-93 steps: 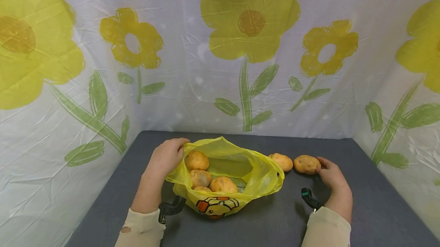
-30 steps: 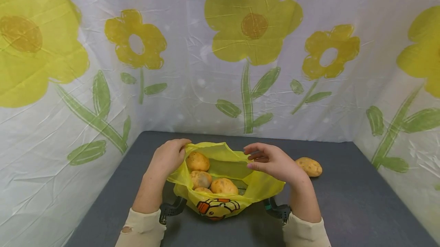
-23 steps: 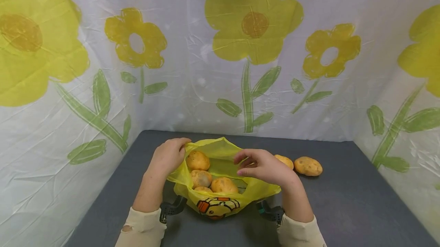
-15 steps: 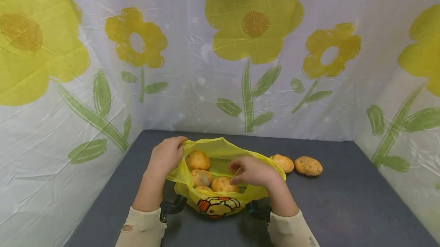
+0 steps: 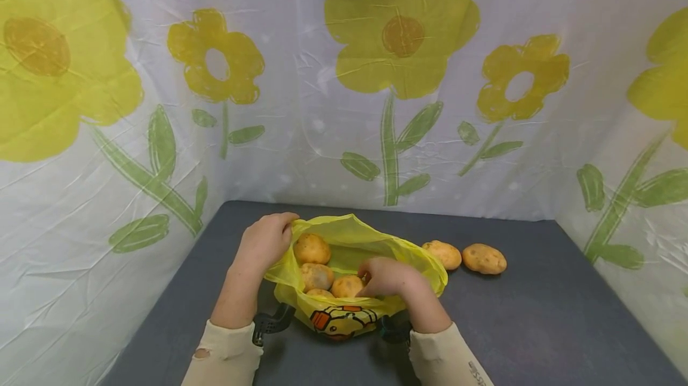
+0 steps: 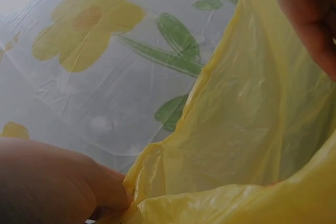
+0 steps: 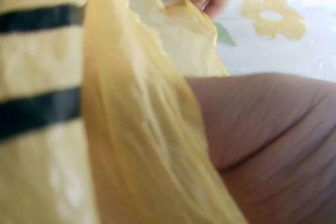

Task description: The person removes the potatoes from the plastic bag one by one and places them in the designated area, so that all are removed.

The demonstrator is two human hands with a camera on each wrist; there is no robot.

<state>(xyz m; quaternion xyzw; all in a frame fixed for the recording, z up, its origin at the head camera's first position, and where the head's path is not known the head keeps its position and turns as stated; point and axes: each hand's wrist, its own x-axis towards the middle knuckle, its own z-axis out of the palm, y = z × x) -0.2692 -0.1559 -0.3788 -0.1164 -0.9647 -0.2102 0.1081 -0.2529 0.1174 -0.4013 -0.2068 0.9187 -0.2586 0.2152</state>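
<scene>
The left hand (image 5: 263, 244) pinched the rim of a yellow plastic bag (image 5: 361, 241); the right hand (image 5: 391, 278), inside it, touched a potato (image 5: 347, 286) lying there; whether it gripped, I couldn't tell; the potato seemed firm, fairly weighty, best held round its middle.

I work in a curtained booth (image 5: 64, 254), its wider building hidden: white sheeting (image 5: 301, 159) printed with yellow flowers (image 5: 403, 36) hangs at ten, twelve and two o'clock, closing in the dark table (image 5: 527, 326) before me.
</scene>
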